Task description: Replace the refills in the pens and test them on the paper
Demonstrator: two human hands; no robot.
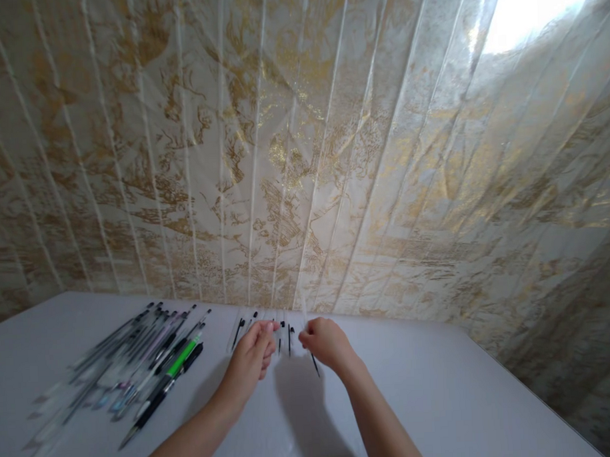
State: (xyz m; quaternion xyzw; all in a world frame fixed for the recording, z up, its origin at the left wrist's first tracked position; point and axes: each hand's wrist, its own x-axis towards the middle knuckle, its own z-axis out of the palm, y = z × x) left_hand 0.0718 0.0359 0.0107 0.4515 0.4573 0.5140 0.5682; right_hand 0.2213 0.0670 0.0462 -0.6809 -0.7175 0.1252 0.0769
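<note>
My right hand [326,342] is closed in a pinch around a thin pen refill [316,367]. Its dark end points down toward the table, and a pale, see-through length rises above my fingers. To the left, my left hand [255,350] is closed too, thumb and forefinger together; whether anything small is between them cannot be made out. Behind and between both hands lie several slim clear and black pen parts [289,339] in a loose row. More of them, including a black-tipped piece [238,332], lie just beyond my left hand.
A blurred pile of pens and refills [134,354] spreads over the left of the white table [415,398]. A green and black pen [163,387] lies along the pile's right edge. Behind the table hangs a pleated curtain [282,156] with a gold pattern.
</note>
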